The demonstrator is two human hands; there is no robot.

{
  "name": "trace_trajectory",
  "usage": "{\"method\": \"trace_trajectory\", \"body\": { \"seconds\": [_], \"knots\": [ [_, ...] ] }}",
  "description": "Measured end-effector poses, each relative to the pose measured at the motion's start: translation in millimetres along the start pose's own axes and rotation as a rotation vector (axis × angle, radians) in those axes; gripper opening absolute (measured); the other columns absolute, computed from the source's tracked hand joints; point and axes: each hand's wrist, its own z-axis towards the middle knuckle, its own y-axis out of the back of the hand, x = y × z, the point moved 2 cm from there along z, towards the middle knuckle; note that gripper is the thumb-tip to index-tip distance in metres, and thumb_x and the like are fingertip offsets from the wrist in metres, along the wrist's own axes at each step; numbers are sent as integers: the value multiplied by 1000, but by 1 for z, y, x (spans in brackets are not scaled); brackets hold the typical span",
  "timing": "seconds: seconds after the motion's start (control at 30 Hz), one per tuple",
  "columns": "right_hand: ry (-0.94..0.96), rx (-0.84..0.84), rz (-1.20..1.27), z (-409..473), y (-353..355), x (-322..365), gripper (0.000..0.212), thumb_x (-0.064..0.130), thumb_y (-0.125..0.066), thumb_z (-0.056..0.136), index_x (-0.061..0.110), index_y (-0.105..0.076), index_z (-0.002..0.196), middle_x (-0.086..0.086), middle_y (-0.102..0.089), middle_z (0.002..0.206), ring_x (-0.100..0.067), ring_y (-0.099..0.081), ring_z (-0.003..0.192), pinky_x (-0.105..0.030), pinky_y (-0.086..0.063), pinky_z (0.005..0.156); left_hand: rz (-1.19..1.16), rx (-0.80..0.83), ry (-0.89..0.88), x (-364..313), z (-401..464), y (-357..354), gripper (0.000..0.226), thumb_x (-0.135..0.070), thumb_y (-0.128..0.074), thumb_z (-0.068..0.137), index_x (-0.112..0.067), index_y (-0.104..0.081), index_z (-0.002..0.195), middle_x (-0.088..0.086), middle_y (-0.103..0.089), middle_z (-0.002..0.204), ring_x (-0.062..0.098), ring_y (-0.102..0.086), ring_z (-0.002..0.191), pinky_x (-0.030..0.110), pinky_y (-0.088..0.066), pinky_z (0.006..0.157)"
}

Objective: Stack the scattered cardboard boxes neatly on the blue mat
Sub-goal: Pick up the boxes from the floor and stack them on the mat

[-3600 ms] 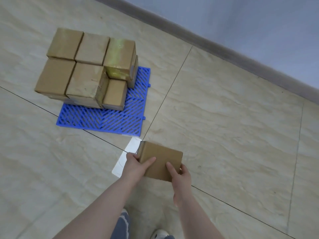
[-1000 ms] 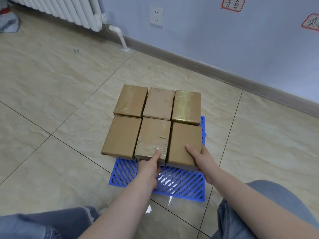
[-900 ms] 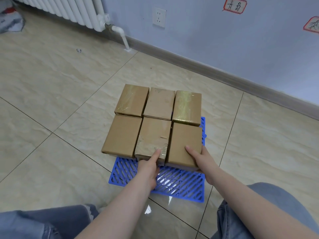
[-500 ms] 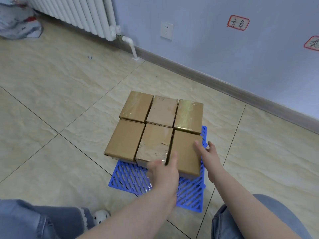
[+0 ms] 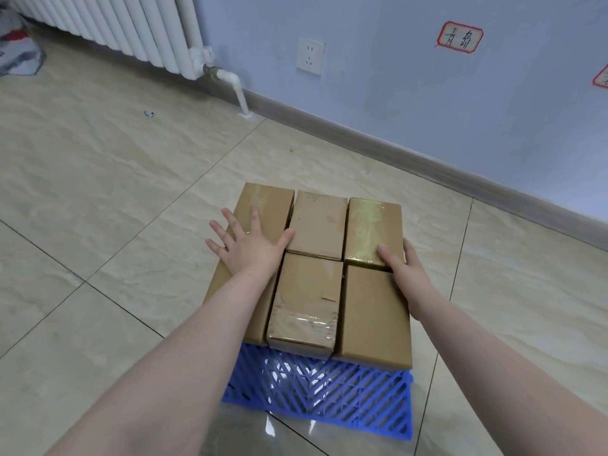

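Several brown cardboard boxes (image 5: 316,222) form a tight block, two rows of three on top, standing on the blue slatted mat (image 5: 329,393). My left hand (image 5: 250,245) lies flat with fingers spread on the top of the left boxes (image 5: 269,202). My right hand (image 5: 403,268) presses against the right side of the far right box (image 5: 373,225), a taped, shiny one, with the thumb on its top. Neither hand lifts a box. The near middle box (image 5: 306,304) has tape across its front end. The near right box (image 5: 375,317) is plain.
The stack sits on a beige tiled floor (image 5: 115,192). A blue wall with a grey skirting board (image 5: 427,166), a white socket (image 5: 309,55) and a white radiator (image 5: 115,24) with its pipe runs behind. A bundle of cloth (image 5: 16,54) lies far left.
Both hands left the near edge of the stack and moved farther along it: the left hand now rests on the left boxes, the right hand on the far right box. The camera tilted closer.
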Motion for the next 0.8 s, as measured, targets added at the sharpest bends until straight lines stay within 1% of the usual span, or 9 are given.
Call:
{"method": "trace_trajectory", "body": {
  "seconds": [0.1, 0.23, 0.43, 0.53, 0.6, 0.67, 0.7, 0.73, 0.8],
  "knots": [
    [6, 19, -19, 3, 0, 0, 59, 50, -67, 84, 35, -46, 138, 3, -65, 117, -17, -69, 90, -29, -56, 60, 14, -56, -42, -2, 4, -11, 96, -85, -27, 76, -36, 4, 153, 14, 18, 160, 40, 18, 145, 58, 5, 116],
    [18, 43, -45, 4, 2, -2, 51, 48, -67, 85, 35, -52, 132, 6, -68, 110, -12, -71, 84, -24, -55, 54, 39, -104, -73, -3, 4, -15, 93, -82, -25, 79, -35, 3, 153, 14, 14, 161, 38, 12, 147, 56, 4, 116],
    [46, 47, -125, 1, -2, 5, 56, 50, -62, 88, 34, -44, 139, 4, -64, 119, -11, -68, 87, -23, -53, 57, 86, -61, -80, -6, 3, -13, 91, -81, -16, 81, -30, 10, 153, 19, 20, 158, 37, 17, 146, 57, 7, 116],
    [37, 25, -148, -4, -2, 9, 80, 52, -62, 87, 32, -20, 152, 1, -52, 138, -9, -63, 86, -22, -48, 57, -7, -17, -103, -3, 1, -5, 93, -80, -21, 82, -31, 17, 151, 21, 26, 156, 36, 24, 144, 60, 12, 114],
    [23, -18, -145, -14, 2, 10, 92, 54, -62, 86, 31, -7, 155, -4, -43, 145, -19, -58, 103, -22, -45, 71, -56, -28, -116, 0, -7, 3, 94, -80, -24, 82, -31, 19, 150, 20, 27, 155, 34, 26, 144, 60, 14, 113],
    [10, -66, -134, -31, 9, 7, 95, 53, -65, 84, 29, -6, 155, -6, -38, 150, -26, -48, 126, -28, -37, 87, -77, -28, -77, 7, -20, 11, 99, -82, -27, 80, -30, 20, 150, 20, 27, 156, 34, 26, 144, 59, 14, 112],
    [-7, -78, -123, -40, 13, 3, 95, 51, -66, 84, 28, -7, 155, -6, -38, 150, -26, -45, 128, -31, -35, 87, -86, -15, -34, 11, -28, 14, 105, -84, -29, 77, -28, 20, 150, 20, 26, 156, 35, 25, 144, 59, 14, 112],
    [-39, -73, -112, -50, 15, -3, 95, 49, -67, 84, 26, -8, 155, -6, -39, 149, -25, -47, 125, -33, -35, 86, -90, 3, 19, 18, -35, 17, 113, -87, -33, 72, -25, 20, 151, 20, 25, 156, 35, 25, 144, 59, 13, 112],
    [-133, -31, -93, -69, 14, -21, 92, 45, -71, 82, 20, -16, 152, -5, -49, 136, -18, -55, 104, -30, -41, 79, -74, 60, 139, 33, -50, 19, 130, -92, -41, 61, -20, 19, 151, 21, 23, 156, 37, 23, 144, 60, 11, 112]
  ]
}}
